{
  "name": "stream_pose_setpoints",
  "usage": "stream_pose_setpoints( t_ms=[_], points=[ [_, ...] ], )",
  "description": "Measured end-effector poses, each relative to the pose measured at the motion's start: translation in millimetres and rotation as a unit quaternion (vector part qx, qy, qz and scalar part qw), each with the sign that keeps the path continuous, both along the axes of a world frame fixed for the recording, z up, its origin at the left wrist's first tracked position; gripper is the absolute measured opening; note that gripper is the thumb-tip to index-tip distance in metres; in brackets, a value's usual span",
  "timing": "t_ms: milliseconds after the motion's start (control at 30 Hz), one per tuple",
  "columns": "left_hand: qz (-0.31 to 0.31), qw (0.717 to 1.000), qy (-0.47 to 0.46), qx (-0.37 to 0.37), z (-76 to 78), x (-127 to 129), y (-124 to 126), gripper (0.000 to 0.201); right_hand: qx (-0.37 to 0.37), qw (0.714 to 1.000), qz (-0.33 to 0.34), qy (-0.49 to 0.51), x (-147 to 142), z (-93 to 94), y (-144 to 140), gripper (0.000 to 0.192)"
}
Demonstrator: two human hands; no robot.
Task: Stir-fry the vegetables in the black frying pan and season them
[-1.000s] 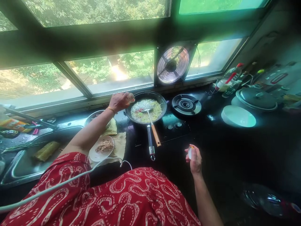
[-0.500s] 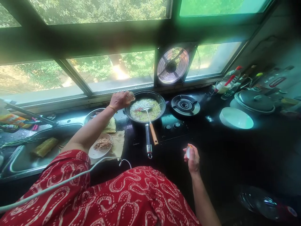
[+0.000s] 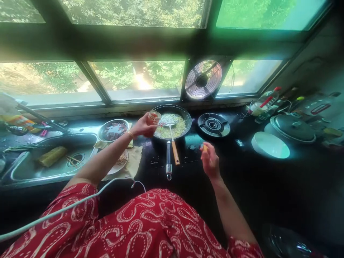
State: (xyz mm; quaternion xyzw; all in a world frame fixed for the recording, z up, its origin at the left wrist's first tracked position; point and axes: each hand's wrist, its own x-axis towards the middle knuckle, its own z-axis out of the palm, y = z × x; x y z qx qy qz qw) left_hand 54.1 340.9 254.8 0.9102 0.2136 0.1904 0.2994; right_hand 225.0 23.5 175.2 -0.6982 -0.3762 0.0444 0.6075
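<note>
My left hand (image 3: pixel 143 126) holds a small clear jar (image 3: pixel 154 117) upright just left of a black frying pan (image 3: pixel 185 116). The pan sits on the left burner and holds pale chopped food with a ladle (image 3: pixel 172 138) resting in it, wooden handle toward me. My right hand (image 3: pixel 210 160) is raised in front of the stove knobs, fingers closed on a small lid with an orange edge (image 3: pixel 205 147).
A free gas burner (image 3: pixel 213 125) lies right of the pan. A steel bowl (image 3: pixel 113 130) and a plate of minced food (image 3: pixel 122 159) sit left of the stove, beside the sink (image 3: pixel 53 159). A white bowl (image 3: pixel 270 144), a lidded pot (image 3: pixel 291 127) and bottles (image 3: pixel 262 100) stand at right.
My left hand has drawn the jar back from over the pan's rim and turned it upright. My right hand has risen and moved left toward the stove with the lid.
</note>
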Motion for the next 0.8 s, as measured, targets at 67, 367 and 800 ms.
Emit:
stream_pose_setpoints(
  t_ms=[67, 367, 800],
  points=[
    [-0.056, 0.985, -0.062, -0.149, -0.1, -7.2, -34.6, 0.060, 0.041, 0.983, 0.069, -0.164, -0.8, 35.4, 30.9, 0.056],
    [-0.252, 0.889, -0.038, -0.382, -1.9, -60.5, -112.1, 0.029, 0.038, 0.765, 0.417, -0.490, -48.8, 109.1, 104.9, 0.066],
    [-0.072, 0.911, -0.038, -0.405, -37.5, -167.6, -96.6, 0.029, -0.138, 0.819, 0.392, -0.396, -164.1, 57.3, 146.7, 0.039]
  ],
)
